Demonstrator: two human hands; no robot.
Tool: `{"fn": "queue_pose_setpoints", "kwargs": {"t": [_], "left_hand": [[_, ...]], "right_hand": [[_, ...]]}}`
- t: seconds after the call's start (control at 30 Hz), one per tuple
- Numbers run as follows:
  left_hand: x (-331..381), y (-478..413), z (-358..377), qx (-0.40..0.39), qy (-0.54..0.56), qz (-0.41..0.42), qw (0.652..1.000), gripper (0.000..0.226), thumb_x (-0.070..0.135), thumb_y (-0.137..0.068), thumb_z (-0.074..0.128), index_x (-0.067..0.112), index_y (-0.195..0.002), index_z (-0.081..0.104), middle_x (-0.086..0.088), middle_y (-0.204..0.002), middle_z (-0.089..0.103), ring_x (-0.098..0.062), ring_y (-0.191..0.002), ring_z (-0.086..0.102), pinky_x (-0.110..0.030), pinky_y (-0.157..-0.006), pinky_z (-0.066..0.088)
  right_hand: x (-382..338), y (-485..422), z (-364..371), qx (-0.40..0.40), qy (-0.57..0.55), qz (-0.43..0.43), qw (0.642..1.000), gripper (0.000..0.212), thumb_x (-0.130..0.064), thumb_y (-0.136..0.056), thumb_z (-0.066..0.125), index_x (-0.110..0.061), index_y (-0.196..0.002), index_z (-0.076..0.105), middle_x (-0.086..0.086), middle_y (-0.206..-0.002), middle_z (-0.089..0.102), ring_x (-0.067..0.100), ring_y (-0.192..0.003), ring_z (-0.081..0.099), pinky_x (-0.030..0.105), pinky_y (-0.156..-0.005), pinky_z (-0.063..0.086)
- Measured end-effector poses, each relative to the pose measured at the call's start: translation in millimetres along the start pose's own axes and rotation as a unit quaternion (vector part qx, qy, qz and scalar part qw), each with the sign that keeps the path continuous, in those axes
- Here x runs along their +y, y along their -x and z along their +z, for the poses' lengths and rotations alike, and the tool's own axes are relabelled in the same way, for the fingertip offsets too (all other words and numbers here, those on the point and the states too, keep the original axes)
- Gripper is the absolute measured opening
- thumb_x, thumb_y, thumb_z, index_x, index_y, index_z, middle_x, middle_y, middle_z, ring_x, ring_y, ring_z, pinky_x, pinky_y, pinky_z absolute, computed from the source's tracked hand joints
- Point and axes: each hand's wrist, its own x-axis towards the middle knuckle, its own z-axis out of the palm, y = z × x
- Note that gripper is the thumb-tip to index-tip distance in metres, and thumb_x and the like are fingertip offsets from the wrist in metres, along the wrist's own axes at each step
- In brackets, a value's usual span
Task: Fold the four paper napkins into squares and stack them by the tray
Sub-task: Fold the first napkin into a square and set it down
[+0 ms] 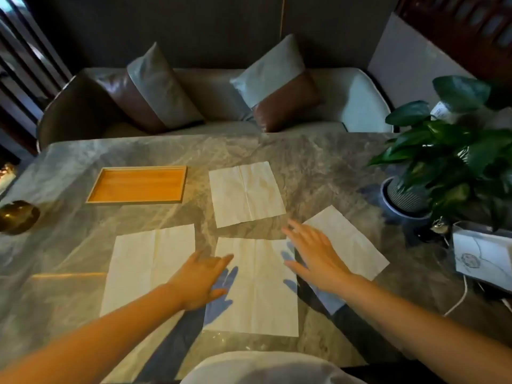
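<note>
Several white paper napkins lie unfolded and flat on the grey marble table. One napkin (pixel 259 289) is nearest me in the middle, one napkin (pixel 146 266) to its left, one napkin (pixel 245 194) farther back, and one napkin (pixel 352 239) at the right, turned at an angle. An empty wooden tray (pixel 138 185) sits at the back left. My left hand (pixel 201 278) hovers over the middle napkin's left edge, fingers apart, holding nothing. My right hand (pixel 314 254) is spread open above its right edge, partly over the angled napkin.
A potted plant (pixel 443 167) stands at the right edge of the table (pixel 318 162), with a white box (pixel 482 254) and a cable in front of it. A brass bowl (pixel 18 217) sits at the far left. A sofa with two cushions lies behind the table.
</note>
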Motion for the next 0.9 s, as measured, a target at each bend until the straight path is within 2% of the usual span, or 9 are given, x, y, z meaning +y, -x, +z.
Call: {"fn": "queue_pose_setpoints", "kwargs": {"t": [0.1, 0.2, 0.27, 0.37, 0.4, 0.53, 0.7, 0.77, 0.9], "left_hand": [[2.8, 7.0, 23.7, 0.000, -0.010, 0.062, 0.998, 0.076, 0.064, -0.085, 0.043, 0.021, -0.146, 0.027, 0.003, -0.149, 0.038, -0.016, -0.134, 0.039, -0.033, -0.113, 0.021], [7.7, 15.6, 43.1, 0.025, -0.068, 0.059, 0.996, 0.086, 0.083, -0.061, 0.053, 0.024, -0.123, 0.061, 0.008, -0.128, 0.062, -0.007, -0.110, 0.063, -0.028, -0.088, 0.053], [8.1, 18.3, 53.2, 0.016, -0.054, 0.027, 0.998, 0.099, 0.084, -0.057, 0.055, 0.020, -0.132, 0.054, 0.001, -0.136, 0.056, -0.013, -0.117, 0.059, -0.037, -0.091, 0.052], [3.9, 11.4, 78.1, -0.035, 0.002, -0.015, 0.999, 0.106, 0.077, -0.072, 0.049, 0.022, -0.150, 0.002, 0.000, -0.160, 0.005, -0.023, -0.146, 0.014, -0.053, -0.115, 0.011], [4.7, 12.1, 78.4, -0.022, 0.008, -0.015, 1.000, 0.108, 0.077, -0.070, 0.050, 0.022, -0.150, 0.003, 0.000, -0.160, 0.006, -0.023, -0.145, 0.015, -0.056, -0.115, 0.011], [8.7, 8.5, 77.8, 0.036, -0.031, 0.021, 0.999, 0.110, 0.083, -0.039, 0.065, 0.017, -0.127, 0.058, 0.001, -0.123, 0.065, -0.020, -0.108, 0.065, -0.050, -0.086, 0.052], [-0.7, 0.4, 100.7, 0.011, 0.027, 0.017, 0.999, 0.114, 0.082, -0.060, 0.050, 0.029, -0.149, 0.002, 0.004, -0.156, 0.015, -0.020, -0.146, 0.007, -0.048, -0.117, -0.001], [-3.1, 2.9, 103.6, 0.015, 0.032, 0.025, 0.999, 0.114, 0.080, -0.059, 0.050, 0.031, -0.148, -0.001, 0.005, -0.155, 0.013, -0.018, -0.144, 0.009, -0.047, -0.117, -0.001], [-5.1, 6.8, 98.2, 0.072, 0.074, 0.029, 0.994, 0.087, 0.061, -0.072, 0.056, 0.026, -0.145, 0.023, 0.003, -0.147, 0.035, -0.020, -0.134, 0.036, -0.044, -0.118, 0.014]], "right_hand": [[3.6, 21.6, 25.6, -0.097, -0.023, -0.012, 0.995, 0.043, -0.043, -0.090, 0.056, -0.029, -0.130, 0.046, -0.007, -0.140, 0.045, 0.013, -0.130, 0.039, 0.030, -0.111, 0.023], [4.7, 47.0, 54.3, -0.160, 0.032, -0.038, 0.986, 0.026, -0.043, -0.083, 0.056, -0.032, -0.105, 0.047, -0.013, -0.116, 0.048, 0.010, -0.110, 0.046, 0.033, -0.101, 0.036], [1.3, 55.7, 66.9, -0.183, 0.041, -0.024, 0.982, 0.030, -0.043, -0.079, 0.057, -0.032, -0.103, 0.044, -0.013, -0.113, 0.046, 0.012, -0.106, 0.045, 0.031, -0.097, 0.035], [-2.7, 60.0, 82.9, -0.193, 0.041, -0.007, 0.980, 0.036, -0.042, -0.077, 0.058, -0.031, -0.107, 0.042, -0.010, -0.117, 0.044, 0.014, -0.105, 0.044, 0.029, -0.095, 0.034], [-3.9, 59.1, 85.0, -0.191, 0.051, -0.009, 0.980, 0.035, -0.039, -0.078, 0.058, -0.030, -0.108, 0.043, -0.009, -0.118, 0.043, 0.015, -0.106, 0.043, 0.030, -0.094, 0.034], [-2.0, 52.5, 85.9, -0.162, 0.080, -0.006, 0.983, 0.016, -0.024, -0.094, 0.048, -0.022, -0.108, 0.055, -0.003, -0.124, 0.047, 0.019, -0.112, 0.044, 0.029, -0.094, 0.035], [-8.4, 39.7, 72.7, -0.131, 0.020, 0.046, 0.990, 0.008, -0.020, -0.099, 0.040, -0.019, -0.095, 0.047, -0.001, -0.095, 0.056, 0.021, -0.084, 0.053, 0.026, -0.067, 0.036], [-5.6, 38.4, 65.0, -0.117, -0.028, 0.080, 0.989, 0.011, -0.027, -0.101, 0.039, -0.021, -0.094, 0.044, -0.001, -0.082, 0.056, 0.015, -0.067, 0.052, 0.024, -0.056, 0.036], [1.8, 39.8, 54.8, -0.114, -0.103, 0.095, 0.984, 0.011, -0.033, -0.101, 0.037, -0.024, -0.096, 0.041, -0.002, -0.081, 0.058, 0.014, -0.067, 0.056, 0.034, -0.061, 0.048]]}}
